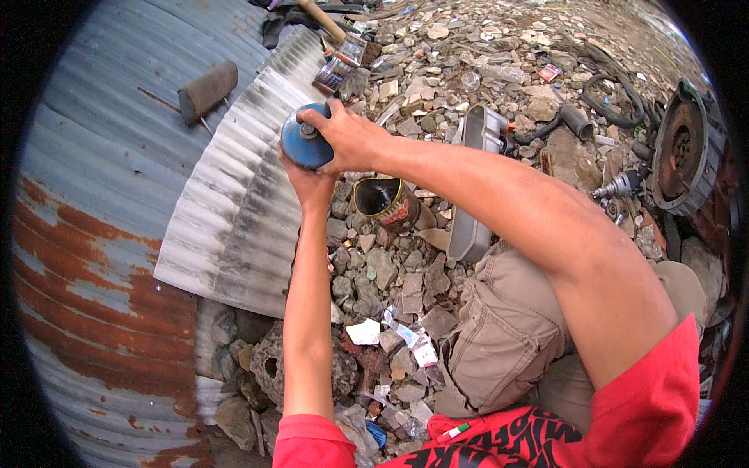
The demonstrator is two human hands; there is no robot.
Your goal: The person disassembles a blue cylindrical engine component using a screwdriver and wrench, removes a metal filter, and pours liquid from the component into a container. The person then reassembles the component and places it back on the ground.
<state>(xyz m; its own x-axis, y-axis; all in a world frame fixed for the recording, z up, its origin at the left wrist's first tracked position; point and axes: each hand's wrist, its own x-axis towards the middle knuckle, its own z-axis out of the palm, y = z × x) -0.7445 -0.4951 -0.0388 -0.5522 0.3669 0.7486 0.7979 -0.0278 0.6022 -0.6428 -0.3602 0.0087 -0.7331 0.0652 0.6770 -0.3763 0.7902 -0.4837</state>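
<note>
A blue, round canister-like metal thing point(304, 148) with a small bolt-like knob in the middle of its face is between my two hands. My left hand point(310, 183) is wrapped round its lower side, with most of the fingers hidden beneath. From the right, my right hand point(353, 140) grips its edge, with finger and thumb reaching over the top near the knob. Just below my hands, an open tin can point(402, 214) stands on the rubble, dark inside. Under the blue thing lies a whitish corrugated sheet point(226, 210).
Rusty corrugated metal point(94, 265) spans the left side, with a brown cylinder point(209, 92) on it. A long grey metal pan-like part point(470, 234) lies beside my right arm. Farther right are a black hose point(636, 113) and a large round metal part point(683, 152). Broken stones cover the ground.
</note>
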